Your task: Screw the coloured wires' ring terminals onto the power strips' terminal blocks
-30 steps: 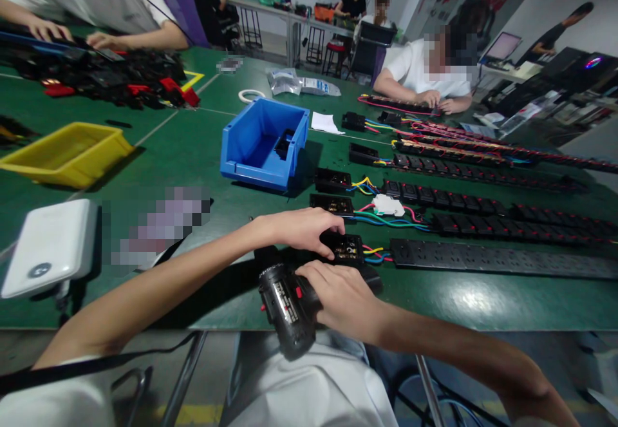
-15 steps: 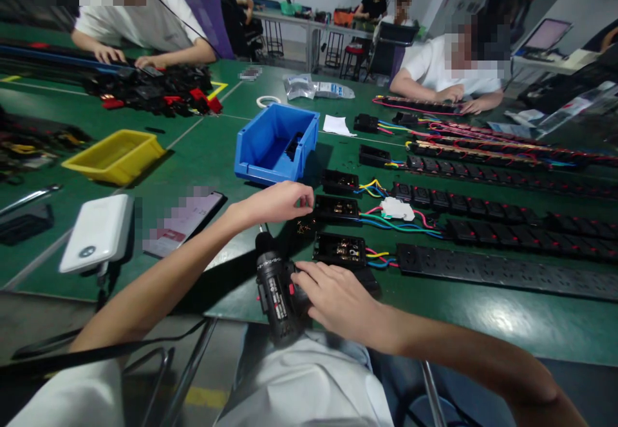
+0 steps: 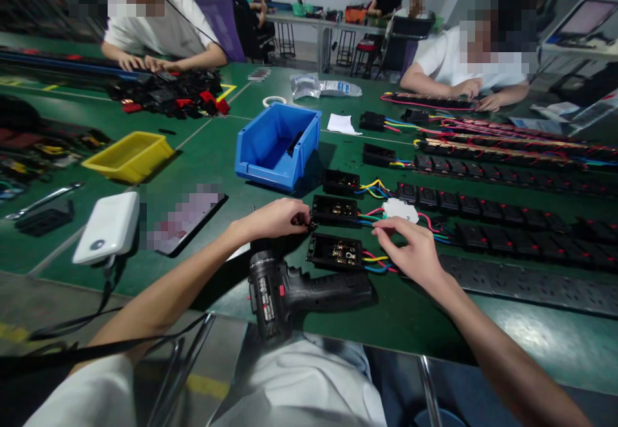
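Note:
My left hand [image 3: 280, 218] is closed, its fingertips pinched down at the left end of the middle black plug box [image 3: 334, 208]. Whatever is between them is too small and dark to make out. My right hand [image 3: 410, 245] has thumb and forefinger apart beside the coloured wires [image 3: 379, 261] of the nearest black box [image 3: 333, 251]; I cannot tell whether it touches them. Both boxes lie open, showing brass terminals. In front of me a black cordless screwdriver [image 3: 309, 290] lies on its side, untouched, its nose toward my left forearm.
Beyond my left hand stands a blue bin [image 3: 277, 172]; a yellow tray [image 3: 128, 160], a phone [image 3: 186, 224] and a white power bank [image 3: 106, 227] are left. Power strips [image 3: 521, 279] run off rightward. Co-workers in white shirts sit across the green table [image 3: 193, 150].
My right hand has let go of the screwdriver's handle and moved up and right to the wires. My left hand has lowered slightly, its fingers now down at the table. The view has shifted a little.

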{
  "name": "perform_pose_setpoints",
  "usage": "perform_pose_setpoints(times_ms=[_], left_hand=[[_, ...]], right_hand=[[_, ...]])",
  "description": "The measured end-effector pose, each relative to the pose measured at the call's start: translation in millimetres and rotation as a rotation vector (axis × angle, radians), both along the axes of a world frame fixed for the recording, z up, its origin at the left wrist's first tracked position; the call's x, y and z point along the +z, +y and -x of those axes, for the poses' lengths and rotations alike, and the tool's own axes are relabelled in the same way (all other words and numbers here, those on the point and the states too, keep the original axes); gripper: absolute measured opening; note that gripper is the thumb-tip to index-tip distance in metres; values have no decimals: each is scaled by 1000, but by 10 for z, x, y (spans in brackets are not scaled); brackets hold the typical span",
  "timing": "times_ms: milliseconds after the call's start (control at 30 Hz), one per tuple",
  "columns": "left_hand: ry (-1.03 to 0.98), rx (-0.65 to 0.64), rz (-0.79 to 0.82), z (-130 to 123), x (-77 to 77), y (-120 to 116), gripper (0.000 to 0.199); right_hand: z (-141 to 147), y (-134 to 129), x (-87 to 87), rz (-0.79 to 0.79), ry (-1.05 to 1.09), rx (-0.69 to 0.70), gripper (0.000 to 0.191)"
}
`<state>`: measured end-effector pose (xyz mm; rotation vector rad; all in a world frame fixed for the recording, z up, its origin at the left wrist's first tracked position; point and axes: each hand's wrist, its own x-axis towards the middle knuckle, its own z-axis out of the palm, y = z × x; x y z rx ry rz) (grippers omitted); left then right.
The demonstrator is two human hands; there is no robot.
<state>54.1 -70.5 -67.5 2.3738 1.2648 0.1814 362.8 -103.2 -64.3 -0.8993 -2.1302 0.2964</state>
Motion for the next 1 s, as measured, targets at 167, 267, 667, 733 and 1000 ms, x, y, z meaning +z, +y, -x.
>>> perform_pose_setpoints(times_ms=[167, 267, 667, 733, 1000], left_hand=[[-15, -62, -53, -5, -37, 11, 19], [1, -116, -105, 12, 0, 16, 21], [-257, -35, -97, -37, 265, -120, 33], [-302, -59, -52, -157, 295, -184, 31], [-325, -376, -95, -736, 230, -193, 18]], right_hand=[[-80, 15, -141, 84, -166, -10, 14], [-81, 2, -127, 139, -241, -33, 18], [-110, 46, -110, 303, -310, 38, 16], [-107, 46, -103, 314, -311, 47, 16], [-117, 63, -101, 356, -300, 83, 17]])
